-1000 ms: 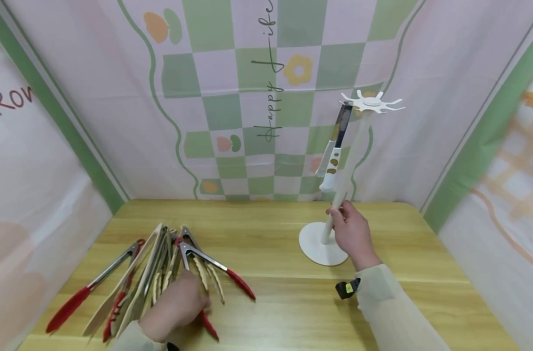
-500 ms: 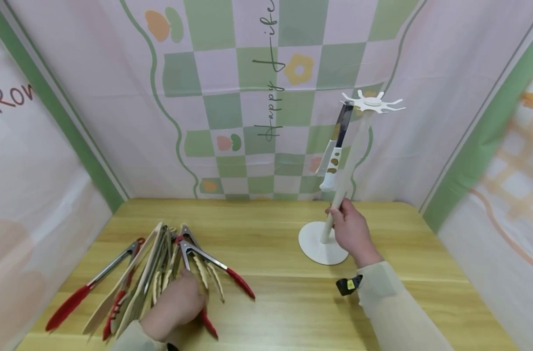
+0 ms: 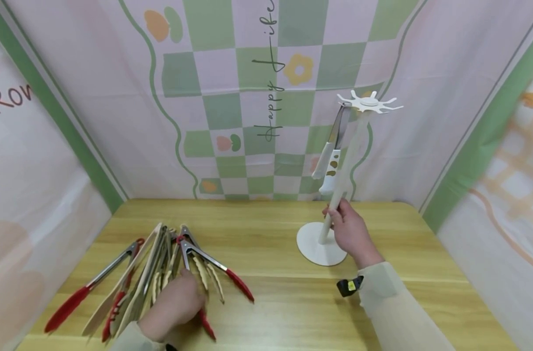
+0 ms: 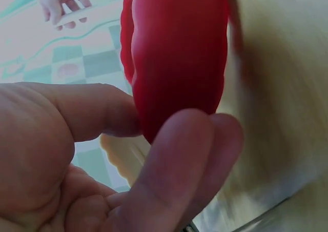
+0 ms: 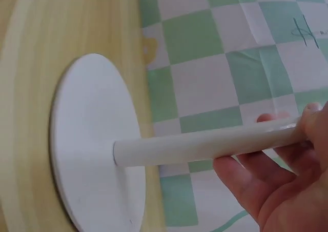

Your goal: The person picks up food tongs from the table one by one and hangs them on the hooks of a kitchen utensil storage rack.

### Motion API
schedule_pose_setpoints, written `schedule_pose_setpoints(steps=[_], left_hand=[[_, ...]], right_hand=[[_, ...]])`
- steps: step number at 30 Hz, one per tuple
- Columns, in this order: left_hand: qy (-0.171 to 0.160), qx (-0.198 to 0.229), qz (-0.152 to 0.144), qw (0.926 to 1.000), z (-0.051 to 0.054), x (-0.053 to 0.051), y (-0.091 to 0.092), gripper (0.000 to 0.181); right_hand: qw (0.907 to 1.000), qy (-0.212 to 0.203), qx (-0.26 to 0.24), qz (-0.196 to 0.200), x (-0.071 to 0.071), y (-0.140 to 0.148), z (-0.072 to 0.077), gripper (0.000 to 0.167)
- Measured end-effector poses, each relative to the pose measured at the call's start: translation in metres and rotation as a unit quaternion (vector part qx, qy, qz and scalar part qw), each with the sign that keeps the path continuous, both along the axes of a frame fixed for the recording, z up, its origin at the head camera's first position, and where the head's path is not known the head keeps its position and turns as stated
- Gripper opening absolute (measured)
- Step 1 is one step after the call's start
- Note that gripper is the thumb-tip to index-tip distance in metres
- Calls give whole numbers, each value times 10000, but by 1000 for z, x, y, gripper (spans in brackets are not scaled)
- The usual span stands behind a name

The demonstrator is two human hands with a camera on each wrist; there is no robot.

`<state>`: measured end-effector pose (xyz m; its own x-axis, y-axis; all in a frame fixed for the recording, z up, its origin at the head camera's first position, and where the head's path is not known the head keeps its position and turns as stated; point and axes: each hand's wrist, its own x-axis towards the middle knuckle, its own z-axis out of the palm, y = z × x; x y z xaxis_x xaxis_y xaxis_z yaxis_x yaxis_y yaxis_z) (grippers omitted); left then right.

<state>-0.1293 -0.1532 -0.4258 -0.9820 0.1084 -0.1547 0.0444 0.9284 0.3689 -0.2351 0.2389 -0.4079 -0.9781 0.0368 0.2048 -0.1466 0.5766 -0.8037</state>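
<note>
My left hand (image 3: 178,300) is low over a spread of tongs. In the left wrist view, its thumb and fingers pinch the red scalloped tip of a pair of tongs (image 4: 179,52). My right hand (image 3: 351,231) grips the lower pole of a white stand (image 5: 195,145), fingers wrapped round it above the round base (image 5: 92,139). The stand's top is a ring of white hooks (image 3: 369,102). From a left-hand hook hang tongs with white, brown-spotted ends (image 3: 329,168).
Several tongs lie fanned on the wooden table (image 3: 266,229): red-tipped tongs (image 3: 90,287) at far left, with wooden-looking tongs (image 3: 121,287) beside them. A patterned cloth wall (image 3: 257,97) rises behind the table, and more cloth closes both sides.
The stand has turned a little and shifted slightly left in my right hand. Its hanging tongs have swung round, so both arms show more plainly. My left hand has barely moved.
</note>
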Motion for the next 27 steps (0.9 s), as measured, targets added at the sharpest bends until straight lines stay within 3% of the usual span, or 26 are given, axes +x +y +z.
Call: schedule_pose_setpoints(steps=[8,11,21,27], left_hand=[[-56,127,118,9998,-5,2,3,95],[9,111,123,9999,-7,4,4,91],[54,205,56,9998,-6,6,5,80],[79,201,63,9997,-7,5,3,76]], right_hand=[[9974,-57,412,-594,9,-2,8,48],[9960,23,522,-721,12,-4,11,44],[9875,671,1214,-752,8,-2,10,23],[9884,656,1242,-582,5,-4,12,20]])
